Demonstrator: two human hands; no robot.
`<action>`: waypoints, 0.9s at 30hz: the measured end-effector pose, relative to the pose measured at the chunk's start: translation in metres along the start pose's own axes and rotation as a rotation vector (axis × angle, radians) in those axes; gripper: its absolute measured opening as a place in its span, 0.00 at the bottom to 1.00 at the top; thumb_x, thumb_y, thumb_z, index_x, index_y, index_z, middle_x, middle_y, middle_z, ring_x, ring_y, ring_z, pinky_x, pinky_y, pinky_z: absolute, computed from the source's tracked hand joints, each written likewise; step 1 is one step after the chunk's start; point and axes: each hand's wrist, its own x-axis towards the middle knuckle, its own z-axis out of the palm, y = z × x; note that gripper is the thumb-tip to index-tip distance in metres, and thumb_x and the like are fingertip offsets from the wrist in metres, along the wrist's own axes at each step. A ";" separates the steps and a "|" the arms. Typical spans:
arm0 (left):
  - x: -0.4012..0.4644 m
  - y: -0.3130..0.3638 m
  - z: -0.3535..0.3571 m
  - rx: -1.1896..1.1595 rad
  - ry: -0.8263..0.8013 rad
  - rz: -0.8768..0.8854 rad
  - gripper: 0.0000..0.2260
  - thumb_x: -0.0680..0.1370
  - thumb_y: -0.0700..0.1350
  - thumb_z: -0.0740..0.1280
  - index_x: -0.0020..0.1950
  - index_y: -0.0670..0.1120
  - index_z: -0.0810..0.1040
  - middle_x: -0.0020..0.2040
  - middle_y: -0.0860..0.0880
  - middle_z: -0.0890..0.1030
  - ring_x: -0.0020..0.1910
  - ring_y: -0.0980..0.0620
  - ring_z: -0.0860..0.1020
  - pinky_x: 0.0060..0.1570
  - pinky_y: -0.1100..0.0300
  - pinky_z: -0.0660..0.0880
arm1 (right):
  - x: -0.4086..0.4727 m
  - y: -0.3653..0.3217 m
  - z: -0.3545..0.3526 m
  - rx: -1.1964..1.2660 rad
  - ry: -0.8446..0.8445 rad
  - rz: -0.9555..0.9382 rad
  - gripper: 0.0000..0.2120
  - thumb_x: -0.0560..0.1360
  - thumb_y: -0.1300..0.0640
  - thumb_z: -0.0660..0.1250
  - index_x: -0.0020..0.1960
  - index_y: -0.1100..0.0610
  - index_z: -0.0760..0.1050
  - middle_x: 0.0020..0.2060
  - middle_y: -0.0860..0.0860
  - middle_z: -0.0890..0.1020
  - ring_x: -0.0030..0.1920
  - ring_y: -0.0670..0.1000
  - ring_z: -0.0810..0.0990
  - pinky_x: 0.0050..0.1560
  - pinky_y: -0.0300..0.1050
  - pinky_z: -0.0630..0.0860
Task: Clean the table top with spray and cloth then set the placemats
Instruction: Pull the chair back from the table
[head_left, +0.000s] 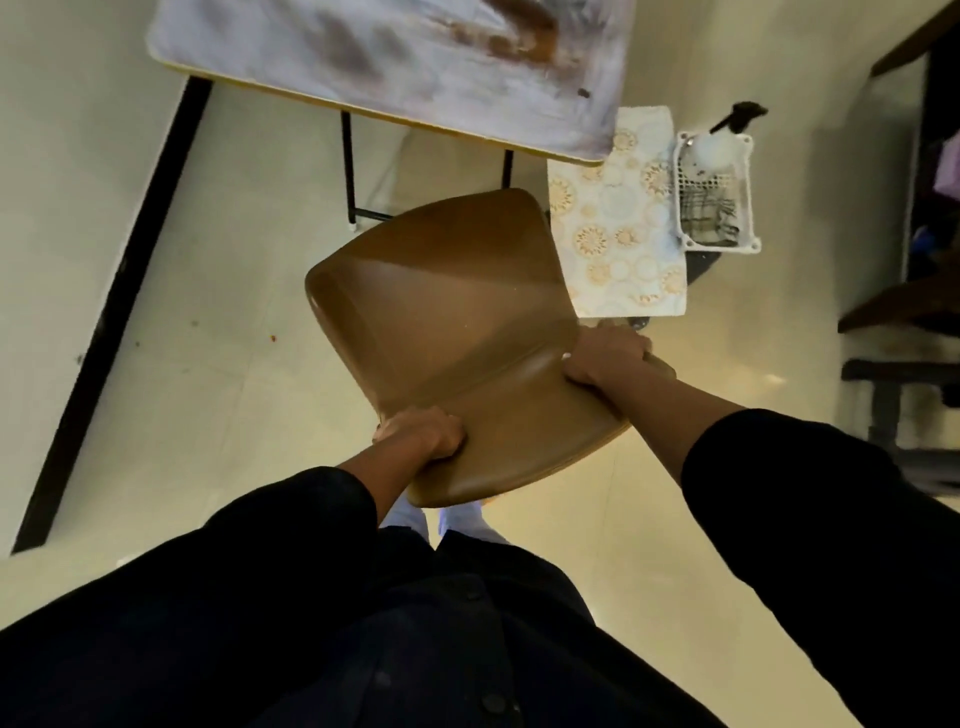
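The table top (395, 57) lies at the top of the view, smeared with brown stains. A brown chair (447, 312) stands in front of it. My left hand (423, 434) grips the left edge of the chair's backrest and my right hand (605, 358) grips its right edge. Patterned placemats (618, 228) lie on a seat to the right of the table. Beside them a white basket (748, 208) holds a spray bottle (714, 145) with a black trigger and a checked cloth (709, 218).
Black table legs (347, 166) stand behind the chair on the pale tiled floor (208, 338). A black strip (114, 312) runs along the left wall. Dark wooden furniture (904, 312) fills the right edge. My feet (441, 519) show under the chair back.
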 end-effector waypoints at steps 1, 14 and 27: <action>0.000 0.001 0.002 -0.041 0.023 -0.024 0.24 0.84 0.59 0.56 0.72 0.47 0.77 0.68 0.42 0.80 0.57 0.42 0.79 0.68 0.45 0.76 | 0.004 0.003 -0.001 0.021 0.004 0.008 0.26 0.79 0.42 0.61 0.72 0.56 0.70 0.67 0.60 0.74 0.66 0.64 0.74 0.62 0.63 0.73; 0.021 -0.037 0.013 -0.504 0.189 -0.276 0.07 0.82 0.48 0.64 0.52 0.46 0.79 0.54 0.45 0.84 0.53 0.42 0.82 0.60 0.51 0.80 | 0.023 0.017 -0.001 0.098 0.073 0.069 0.26 0.78 0.38 0.63 0.64 0.58 0.76 0.59 0.55 0.81 0.60 0.58 0.80 0.49 0.49 0.71; 0.005 -0.071 -0.054 -0.296 0.295 -0.168 0.19 0.87 0.55 0.64 0.71 0.43 0.76 0.65 0.43 0.82 0.62 0.42 0.81 0.62 0.53 0.75 | 0.005 -0.020 -0.027 0.198 0.078 0.066 0.24 0.76 0.40 0.66 0.62 0.56 0.77 0.59 0.55 0.81 0.60 0.58 0.80 0.48 0.49 0.71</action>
